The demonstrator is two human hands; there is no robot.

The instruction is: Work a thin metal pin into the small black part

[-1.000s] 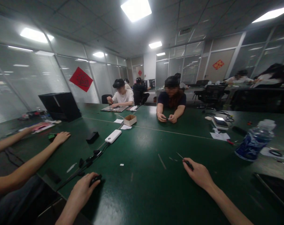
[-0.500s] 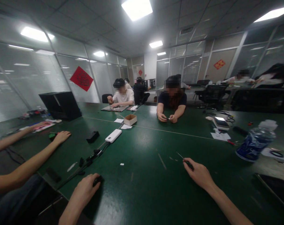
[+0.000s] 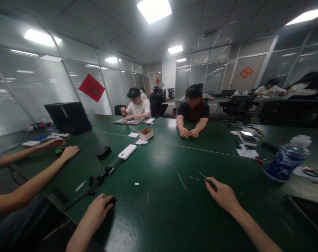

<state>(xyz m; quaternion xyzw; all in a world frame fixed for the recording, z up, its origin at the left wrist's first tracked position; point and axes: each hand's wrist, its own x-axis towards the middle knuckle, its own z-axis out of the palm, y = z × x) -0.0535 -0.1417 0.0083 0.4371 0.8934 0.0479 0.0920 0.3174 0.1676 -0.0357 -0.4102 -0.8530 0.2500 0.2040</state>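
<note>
My right hand [image 3: 223,196] rests low over the table on the right side, its fingers closed round the black handle of a screwdriver [image 3: 211,184]. The thin metal shaft points up and to the left. At the lower left, my left hand [image 3: 98,211] is closed on a small black object [image 3: 112,201], mostly covered by the fingers and thumb, so its kind is unclear. The two hands are well apart. A small white scrap [image 3: 136,183] lies on the green table [image 3: 159,210] between them.
A black cable run [image 3: 97,183] and a white power bank [image 3: 127,152] lie left of centre. Beyond stands an open cardboard box [image 3: 146,134]. A water bottle [image 3: 287,159] is at right. A co-worker's arms [image 3: 30,182] reach in from the left; other people sit across.
My left fingers have shifted over the black object, covering more of it. My right hand stays put. The left neighbour's farther hand has moved toward the nearer one.
</note>
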